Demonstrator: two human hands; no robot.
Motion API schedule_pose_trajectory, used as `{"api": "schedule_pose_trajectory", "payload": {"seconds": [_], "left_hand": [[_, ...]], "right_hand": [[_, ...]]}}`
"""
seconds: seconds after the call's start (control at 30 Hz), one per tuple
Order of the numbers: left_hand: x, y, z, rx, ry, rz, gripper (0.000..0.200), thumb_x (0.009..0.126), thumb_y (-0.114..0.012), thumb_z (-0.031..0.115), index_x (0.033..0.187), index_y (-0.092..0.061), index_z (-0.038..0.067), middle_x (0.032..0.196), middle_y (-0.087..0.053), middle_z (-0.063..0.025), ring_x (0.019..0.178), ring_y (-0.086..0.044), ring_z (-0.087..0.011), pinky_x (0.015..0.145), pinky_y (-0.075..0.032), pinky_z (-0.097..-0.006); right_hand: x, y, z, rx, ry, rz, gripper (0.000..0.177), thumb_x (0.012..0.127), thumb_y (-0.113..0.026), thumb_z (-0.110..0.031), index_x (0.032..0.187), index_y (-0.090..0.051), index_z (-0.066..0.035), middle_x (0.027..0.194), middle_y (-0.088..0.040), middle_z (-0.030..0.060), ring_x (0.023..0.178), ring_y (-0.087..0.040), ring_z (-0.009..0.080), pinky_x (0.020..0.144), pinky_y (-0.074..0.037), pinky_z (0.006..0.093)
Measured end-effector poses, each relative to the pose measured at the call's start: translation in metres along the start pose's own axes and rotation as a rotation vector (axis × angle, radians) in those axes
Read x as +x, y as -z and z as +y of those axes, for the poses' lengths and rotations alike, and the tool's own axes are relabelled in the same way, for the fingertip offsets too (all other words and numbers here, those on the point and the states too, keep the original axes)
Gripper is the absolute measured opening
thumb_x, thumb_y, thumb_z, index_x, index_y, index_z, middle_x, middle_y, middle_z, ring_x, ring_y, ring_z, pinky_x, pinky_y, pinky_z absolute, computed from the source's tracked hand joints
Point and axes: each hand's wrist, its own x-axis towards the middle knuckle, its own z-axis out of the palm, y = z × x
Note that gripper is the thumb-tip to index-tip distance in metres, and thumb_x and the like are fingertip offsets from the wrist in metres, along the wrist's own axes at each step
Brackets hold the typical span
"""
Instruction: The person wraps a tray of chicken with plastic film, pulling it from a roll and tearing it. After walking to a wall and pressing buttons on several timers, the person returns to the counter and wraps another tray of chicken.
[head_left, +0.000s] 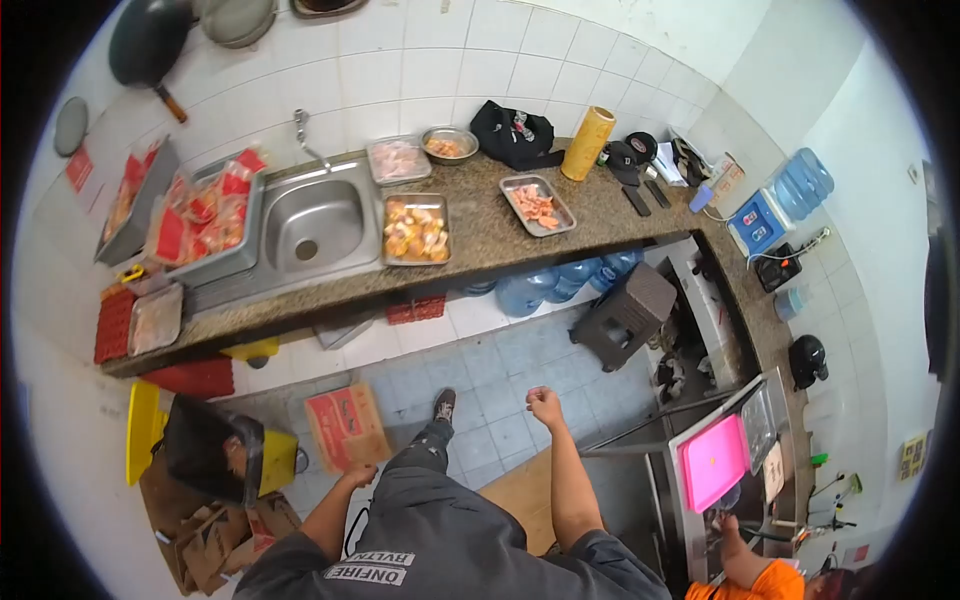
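My left hand (358,475) hangs by my left side, its fingers loosely curled with nothing visible in them. Near it, a flat red and brown cardboard box (346,428) lies on the floor. My right hand (543,402) is raised in front of me over the tiled floor, fingers curled in and no object showing. Both hands are well apart from the counter (470,222). On that counter stand a metal tray of yellowish chicken pieces (417,230), a tray of pink meat strips (538,206), a tray of pale meat (399,160) and a metal bowl of meat (449,146).
A sink (320,222) sits beside a grey bin of red-and-clear packages (210,215). Under the counter are large blue water bottles (527,292), with a dark stool (625,315) nearby. A yellow trash bin (277,462) stands left. At right, another person's hand (735,545) is near a pink tray (713,462).
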Motion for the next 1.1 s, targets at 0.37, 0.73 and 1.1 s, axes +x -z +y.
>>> {"api": "schedule_pose_trajectory", "payload": {"seconds": [0.37, 0.73, 1.1], "left_hand": [[0.045, 0.082, 0.461, 0.146, -0.662, -0.125, 0.04, 0.09, -0.059, 0.039, 0.109, -0.066, 0.004, 0.102, -0.07, -0.0168, 0.099, -0.066, -0.0298, 0.087, -0.051, -0.0392], [0.059, 0.033, 0.659, -0.129, -0.547, 0.048, 0.052, 0.092, -0.064, 0.038, 0.125, -0.054, -0.001, 0.105, -0.068, -0.0157, 0.097, -0.066, -0.0233, 0.082, -0.052, -0.0359], [0.09, -0.032, 0.742, -1.079, -0.343, 0.137, 0.024, 0.106, -0.035, 0.017, 0.106, -0.048, -0.004, 0.097, -0.068, -0.0191, 0.081, -0.071, -0.0235, 0.072, -0.058, -0.0312]], "right_hand": [[0.281, 0.155, -0.139, -0.21, 0.244, -0.13, 0.013, 0.085, -0.059, -0.009, 0.091, -0.065, 0.0, 0.081, -0.066, 0.0045, 0.07, -0.063, 0.0133, 0.063, -0.051, 0.0289], [0.619, 0.305, -0.455, -1.095, 1.144, 0.385, 0.045, 0.072, -0.071, -0.011, 0.112, -0.055, -0.002, 0.112, -0.06, 0.0153, 0.11, -0.054, 0.0332, 0.092, -0.042, 0.0462], [0.641, 0.364, -0.417, -0.871, 0.998, -0.004, 0.039, 0.075, -0.08, -0.024, 0.091, -0.055, 0.001, 0.086, -0.063, 0.0244, 0.087, -0.061, 0.0414, 0.075, -0.05, 0.0399]]}}
